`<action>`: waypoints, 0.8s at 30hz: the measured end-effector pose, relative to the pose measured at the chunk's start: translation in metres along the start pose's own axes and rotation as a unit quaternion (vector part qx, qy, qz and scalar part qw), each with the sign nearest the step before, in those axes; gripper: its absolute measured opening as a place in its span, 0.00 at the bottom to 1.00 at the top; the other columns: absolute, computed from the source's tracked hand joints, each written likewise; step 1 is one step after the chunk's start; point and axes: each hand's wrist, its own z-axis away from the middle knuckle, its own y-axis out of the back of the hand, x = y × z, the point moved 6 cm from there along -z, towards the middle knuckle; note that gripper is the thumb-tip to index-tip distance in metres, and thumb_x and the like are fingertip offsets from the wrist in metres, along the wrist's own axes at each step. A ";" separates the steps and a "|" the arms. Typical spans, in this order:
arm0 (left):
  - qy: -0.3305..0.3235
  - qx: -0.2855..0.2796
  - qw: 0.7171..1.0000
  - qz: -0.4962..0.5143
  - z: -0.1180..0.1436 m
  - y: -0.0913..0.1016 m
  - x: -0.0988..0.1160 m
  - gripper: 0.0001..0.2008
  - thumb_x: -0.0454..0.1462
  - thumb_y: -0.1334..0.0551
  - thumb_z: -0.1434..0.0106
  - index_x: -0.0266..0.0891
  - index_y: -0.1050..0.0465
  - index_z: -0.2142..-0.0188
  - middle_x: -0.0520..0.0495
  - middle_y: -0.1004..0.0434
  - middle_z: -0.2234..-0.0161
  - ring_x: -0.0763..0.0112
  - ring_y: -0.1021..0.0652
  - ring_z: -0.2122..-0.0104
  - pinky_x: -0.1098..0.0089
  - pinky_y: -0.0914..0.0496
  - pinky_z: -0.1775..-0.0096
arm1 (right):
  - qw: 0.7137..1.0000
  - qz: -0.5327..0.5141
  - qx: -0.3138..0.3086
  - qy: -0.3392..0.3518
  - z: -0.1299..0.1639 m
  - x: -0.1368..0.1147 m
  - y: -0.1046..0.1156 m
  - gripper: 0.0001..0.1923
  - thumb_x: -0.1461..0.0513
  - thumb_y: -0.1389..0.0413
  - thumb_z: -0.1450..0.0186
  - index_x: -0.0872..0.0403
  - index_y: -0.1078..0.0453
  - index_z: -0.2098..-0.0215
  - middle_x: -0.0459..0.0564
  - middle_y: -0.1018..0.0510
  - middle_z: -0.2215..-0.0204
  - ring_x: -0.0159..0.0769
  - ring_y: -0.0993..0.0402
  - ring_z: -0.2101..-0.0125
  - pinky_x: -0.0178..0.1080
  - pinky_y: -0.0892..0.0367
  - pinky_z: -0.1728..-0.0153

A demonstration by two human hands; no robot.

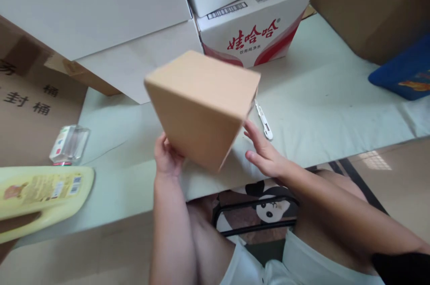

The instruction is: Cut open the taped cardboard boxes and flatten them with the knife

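Your left hand [167, 158] cups the lower left edge of a plain brown cardboard box [201, 105], with its fingers tucked behind and under the box so that only the back of the hand and the thumb side show; its grip is closed on the box. Your right hand [265, 153] lies open just beside the box's lower right edge, fingers stretched out flat and pointing up toward it; whether the fingertips touch the cardboard you cannot tell from here. The box is held tilted, one corner pointing down, lifted clear of the counter [336, 101], which is covered in a pale sheet. Just behind your right hand, a small white utility knife [264, 121] lies on the counter, near the box's right side. Farther back stands a white carton with red printing [257, 29], with another white box stacked on top of it. At the left, a clear tape dispenser [69, 144] rests on the counter, and in front of it lies a yellow plastic bottle [43, 195] on its side. A large brown carton with dark lettering [30, 97] sits at the far left, and a blue object [403, 72] lies at the right edge.
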 end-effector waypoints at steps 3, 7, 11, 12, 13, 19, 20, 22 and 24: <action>0.106 -0.139 0.982 -0.067 0.015 -0.027 -0.020 0.32 0.64 0.36 0.47 0.41 0.22 0.58 0.44 0.18 0.68 0.61 0.19 0.69 0.67 0.28 0.72 | 0.999 -0.009 0.035 0.004 0.001 0.003 0.009 0.39 0.49 0.51 0.27 0.39 0.65 0.25 0.48 0.54 0.25 0.47 0.53 0.27 0.56 0.51 0.28; 0.208 -0.294 0.909 -0.210 0.034 -0.048 -0.038 0.36 0.69 0.39 0.49 0.39 0.23 0.63 0.43 0.20 0.72 0.66 0.22 0.79 0.72 0.44 0.82 | 0.989 -0.057 0.137 -0.009 0.001 0.008 0.032 0.27 0.49 0.50 0.27 0.39 0.44 0.31 0.49 0.34 0.33 0.44 0.33 0.36 0.51 0.35 0.35; 0.186 -0.320 0.857 -0.359 0.025 -0.044 -0.044 0.27 0.61 0.33 0.46 0.37 0.23 0.69 0.42 0.19 0.71 0.68 0.22 0.78 0.72 0.38 0.79 | 0.981 -0.072 0.180 -0.022 -0.001 0.011 0.047 0.16 0.51 0.45 0.29 0.44 0.29 0.46 0.51 0.28 0.37 0.45 0.30 0.38 0.53 0.34 0.37; 0.125 -0.252 0.887 -0.366 0.013 -0.039 -0.038 0.25 0.58 0.32 0.46 0.38 0.24 0.68 0.43 0.20 0.72 0.67 0.21 0.76 0.70 0.33 0.76 | 0.983 -0.063 0.172 -0.029 -0.002 0.012 0.047 0.15 0.51 0.44 0.30 0.45 0.28 0.48 0.52 0.29 0.37 0.46 0.31 0.37 0.54 0.35 0.36; 0.044 -0.161 0.921 -0.353 0.002 -0.033 -0.028 0.23 0.56 0.32 0.45 0.38 0.24 0.66 0.44 0.20 0.71 0.66 0.20 0.73 0.68 0.29 0.72 | 0.986 -0.053 0.157 -0.035 -0.003 0.012 0.045 0.15 0.51 0.44 0.30 0.46 0.27 0.50 0.54 0.29 0.37 0.47 0.33 0.35 0.55 0.37 0.36; -0.365 0.009 0.902 -0.233 -0.002 -0.028 0.012 0.25 0.55 0.40 0.36 0.47 0.30 0.46 0.41 0.35 0.34 0.55 0.34 0.32 0.52 0.35 0.36 | 0.998 -0.061 0.011 -0.002 -0.009 -0.001 0.018 0.15 0.52 0.45 0.30 0.47 0.30 0.48 0.56 0.32 0.34 0.46 0.34 0.34 0.54 0.35 0.38; -0.384 -0.016 0.888 -0.250 0.001 -0.034 0.012 0.24 0.55 0.40 0.36 0.47 0.29 0.47 0.43 0.41 0.31 0.54 0.39 0.30 0.51 0.38 0.34 | 0.998 -0.066 0.007 0.001 -0.010 -0.002 0.017 0.15 0.52 0.46 0.29 0.46 0.30 0.47 0.56 0.31 0.35 0.46 0.34 0.35 0.54 0.34 0.38; -0.394 -0.045 0.875 -0.277 0.005 -0.042 0.010 0.21 0.54 0.38 0.37 0.47 0.26 0.50 0.46 0.49 0.27 0.51 0.45 0.28 0.49 0.42 0.32 | 0.998 -0.048 0.043 -0.028 -0.010 0.003 0.022 0.15 0.52 0.50 0.28 0.47 0.32 0.47 0.56 0.26 0.40 0.46 0.28 0.40 0.53 0.31 0.42; -0.387 -0.052 0.876 -0.284 0.007 -0.045 0.010 0.18 0.52 0.39 0.36 0.47 0.25 0.53 0.47 0.52 0.27 0.50 0.47 0.27 0.47 0.43 0.31 | 0.987 0.047 0.113 -0.103 -0.008 0.012 0.036 0.16 0.53 0.50 0.30 0.50 0.33 0.47 0.58 0.22 0.48 0.47 0.23 0.48 0.53 0.28 0.48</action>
